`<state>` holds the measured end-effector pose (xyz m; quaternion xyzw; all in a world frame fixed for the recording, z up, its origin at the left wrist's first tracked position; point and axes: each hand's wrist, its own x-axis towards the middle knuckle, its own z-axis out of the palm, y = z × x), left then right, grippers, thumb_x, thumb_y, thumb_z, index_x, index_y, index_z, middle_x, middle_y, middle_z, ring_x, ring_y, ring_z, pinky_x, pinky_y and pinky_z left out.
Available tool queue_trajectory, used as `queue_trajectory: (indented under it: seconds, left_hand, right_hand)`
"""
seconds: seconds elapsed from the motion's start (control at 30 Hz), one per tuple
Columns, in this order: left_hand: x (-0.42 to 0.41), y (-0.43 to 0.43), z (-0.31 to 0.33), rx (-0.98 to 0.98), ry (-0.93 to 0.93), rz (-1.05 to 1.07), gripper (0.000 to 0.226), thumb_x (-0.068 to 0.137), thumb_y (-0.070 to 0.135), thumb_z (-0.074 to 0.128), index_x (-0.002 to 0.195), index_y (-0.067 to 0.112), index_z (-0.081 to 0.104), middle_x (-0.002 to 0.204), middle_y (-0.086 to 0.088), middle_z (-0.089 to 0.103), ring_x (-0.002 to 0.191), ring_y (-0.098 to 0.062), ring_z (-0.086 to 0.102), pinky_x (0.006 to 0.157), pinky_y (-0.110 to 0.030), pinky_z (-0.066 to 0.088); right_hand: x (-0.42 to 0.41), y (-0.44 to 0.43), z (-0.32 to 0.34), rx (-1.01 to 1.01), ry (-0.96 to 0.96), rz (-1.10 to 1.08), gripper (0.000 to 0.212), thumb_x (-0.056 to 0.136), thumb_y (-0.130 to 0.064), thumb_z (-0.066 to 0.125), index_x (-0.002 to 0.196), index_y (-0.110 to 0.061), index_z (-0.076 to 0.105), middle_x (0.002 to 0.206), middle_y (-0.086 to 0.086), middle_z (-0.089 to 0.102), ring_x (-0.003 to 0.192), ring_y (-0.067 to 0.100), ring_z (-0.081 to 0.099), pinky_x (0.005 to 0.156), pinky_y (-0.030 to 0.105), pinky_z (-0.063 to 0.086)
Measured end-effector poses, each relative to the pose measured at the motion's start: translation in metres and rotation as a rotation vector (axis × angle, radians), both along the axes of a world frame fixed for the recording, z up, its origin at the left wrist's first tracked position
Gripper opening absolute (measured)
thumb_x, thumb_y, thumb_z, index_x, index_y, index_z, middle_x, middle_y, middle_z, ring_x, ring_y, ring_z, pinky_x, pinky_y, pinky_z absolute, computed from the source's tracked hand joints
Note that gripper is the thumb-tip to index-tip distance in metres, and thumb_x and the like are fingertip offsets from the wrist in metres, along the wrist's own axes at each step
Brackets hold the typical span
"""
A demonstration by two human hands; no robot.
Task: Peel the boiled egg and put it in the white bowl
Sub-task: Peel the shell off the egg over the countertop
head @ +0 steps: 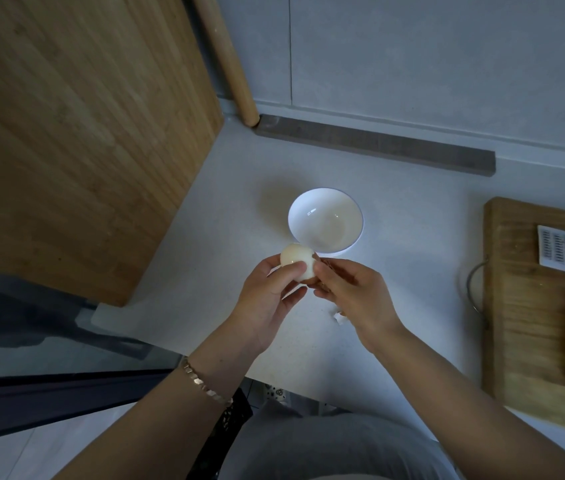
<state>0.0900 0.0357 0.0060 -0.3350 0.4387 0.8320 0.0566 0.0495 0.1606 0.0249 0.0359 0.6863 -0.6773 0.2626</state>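
My left hand (267, 292) grips the egg (297, 263) w/ thumb + fingers, mostly peeled, white showing, held just in front of the white bowl (325, 221) on the counter (395, 306). My right hand (350, 289) pinches brown shell (321, 270) at the egg's right side. Hands together, touching at the egg. Shell bit (339, 317) lies on counter nr right wrist. Bowl has nothing in it.

The egg (296, 261) — pale, mostly peeled — sits just before the empty, upright white bowl (325, 221).
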Motion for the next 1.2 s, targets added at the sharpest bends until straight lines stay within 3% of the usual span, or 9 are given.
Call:
queue_trajectory:
  seconds: [0.2, 0.4, 0.5, 0.67, 0.77, 0.87, 0.93, 1.07, 1.2]
  left_hand:
    - [0.000, -0.006, 0.004, 0.141, -0.071, -0.038, 0.023, 0.078, 0.010, 0.066, 0.099, 0.018, 0.066, 0.097, -0.007, 0.062, 0.078, -0.016, 0.060, 0.058, -0.024, 0.054]
    - [-0.002, -0.004, 0.006, 0.107, -0.079, 0.036, 0.011, 0.077, 0.018, 0.071, 0.087, 0.016, 0.071, 0.086, -0.005, 0.071, 0.070, -0.013, 0.068, 0.059, -0.023, 0.055]
    - [-0.004, -0.004, 0.005, 0.098, -0.082, 0.084, 0.011, 0.076, 0.015, 0.071, 0.087, 0.012, 0.070, 0.085, -0.007, 0.071, 0.068, -0.014, 0.069, 0.058, -0.022, 0.055]
    - [-0.004, -0.002, 0.005, 0.130, -0.089, 0.134, 0.017, 0.078, 0.012, 0.067, 0.093, 0.007, 0.065, 0.094, -0.011, 0.065, 0.073, -0.018, 0.066, 0.058, -0.023, 0.055]
    - [-0.003, -0.002, 0.005, 0.189, -0.083, 0.149, 0.014, 0.078, 0.010, 0.066, 0.091, 0.005, 0.065, 0.089, -0.013, 0.066, 0.060, -0.017, 0.068, 0.057, -0.024, 0.056]
    - [-0.002, -0.004, 0.007, 0.285, -0.055, 0.145, 0.018, 0.079, 0.010, 0.064, 0.096, 0.004, 0.062, 0.085, -0.014, 0.072, 0.060, -0.018, 0.067, 0.059, -0.027, 0.057]
    - [-0.001, -0.005, 0.007, 0.349, -0.021, 0.130, 0.030, 0.076, 0.011, 0.066, 0.104, 0.005, 0.059, 0.080, -0.011, 0.075, 0.063, -0.018, 0.067, 0.062, -0.030, 0.057]
    - [-0.003, -0.002, 0.005, 0.366, -0.005, 0.171, 0.037, 0.076, 0.013, 0.065, 0.112, 0.007, 0.056, 0.087, -0.011, 0.071, 0.062, -0.016, 0.068, 0.069, -0.035, 0.058]
    - [-0.003, -0.001, 0.004, 0.455, 0.020, 0.234, 0.022, 0.079, 0.016, 0.061, 0.100, 0.011, 0.060, 0.085, -0.010, 0.072, 0.065, -0.015, 0.069, 0.073, -0.034, 0.057]
  right_hand:
    - [0.005, 0.001, -0.004, 0.107, 0.271, -0.072, 0.022, 0.086, -0.011, 0.059, 0.076, -0.029, 0.067, 0.067, -0.013, 0.068, 0.058, -0.003, 0.064, 0.055, 0.003, 0.046]
    - [0.008, -0.003, -0.008, 0.127, 0.372, -0.097, 0.025, 0.084, -0.013, 0.061, 0.079, -0.036, 0.067, 0.063, -0.025, 0.067, 0.066, -0.007, 0.062, 0.060, 0.000, 0.043]
    - [0.007, -0.003, -0.010, 0.151, 0.379, -0.118, 0.016, 0.085, -0.014, 0.060, 0.084, -0.026, 0.069, 0.071, -0.016, 0.068, 0.068, 0.002, 0.064, 0.062, 0.001, 0.043]
    - [0.005, -0.002, -0.010, 0.166, 0.381, -0.160, 0.016, 0.083, -0.011, 0.059, 0.072, -0.020, 0.066, 0.072, 0.019, 0.068, 0.069, 0.025, 0.059, 0.053, 0.006, 0.041]
    - [0.001, -0.001, -0.008, 0.156, 0.278, -0.135, 0.018, 0.083, -0.010, 0.057, 0.072, -0.019, 0.068, 0.066, 0.005, 0.070, 0.062, 0.014, 0.066, 0.052, 0.003, 0.043]
    - [-0.006, 0.001, -0.009, -0.050, -0.101, -0.276, 0.013, 0.081, -0.010, 0.060, 0.072, -0.007, 0.070, 0.061, -0.002, 0.068, 0.056, 0.005, 0.066, 0.057, 0.010, 0.053]
    - [-0.007, 0.004, -0.011, -0.105, -0.253, -0.360, 0.014, 0.081, -0.010, 0.062, 0.068, -0.004, 0.065, 0.061, -0.001, 0.064, 0.057, 0.006, 0.065, 0.060, 0.012, 0.055]
    - [-0.004, 0.002, -0.010, -0.041, -0.187, -0.284, 0.015, 0.081, -0.011, 0.063, 0.066, -0.010, 0.063, 0.054, -0.004, 0.062, 0.055, 0.007, 0.063, 0.056, 0.015, 0.054]
    - [-0.005, -0.002, -0.011, -0.230, -0.291, -0.448, 0.020, 0.083, -0.008, 0.059, 0.063, -0.009, 0.059, 0.062, 0.001, 0.057, 0.056, 0.007, 0.061, 0.057, 0.013, 0.053]
